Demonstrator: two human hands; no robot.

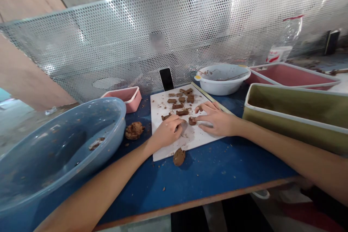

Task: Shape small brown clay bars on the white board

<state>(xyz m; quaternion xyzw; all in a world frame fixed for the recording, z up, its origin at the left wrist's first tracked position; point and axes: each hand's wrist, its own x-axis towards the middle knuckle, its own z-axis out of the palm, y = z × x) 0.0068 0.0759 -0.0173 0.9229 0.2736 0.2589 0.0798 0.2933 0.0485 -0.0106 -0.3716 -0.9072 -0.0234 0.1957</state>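
Note:
My left hand (168,130) rests low over a white board (163,152), its fingers curled together. Whatever is between them, if anything, is hidden. On the board's right side, my right hand (213,117) has its fingers spread, with a fingertip at a small brown clay piece (192,121). Several shaped clay pieces lie farther up the board, among them a longer one (182,112) just beyond my hands and a blocky one (190,98). A rounded clay lump (179,157) sits at the board's near edge. Clay crumbs are scattered around.
A large blue basin (108,116) stands left, near a rough clay lump (134,130) and a pink box (133,99). Behind are a phone (166,79) and perforated metal screen (122,50). Right are a white basin (223,83), green planter (293,112) and pink tray (293,74).

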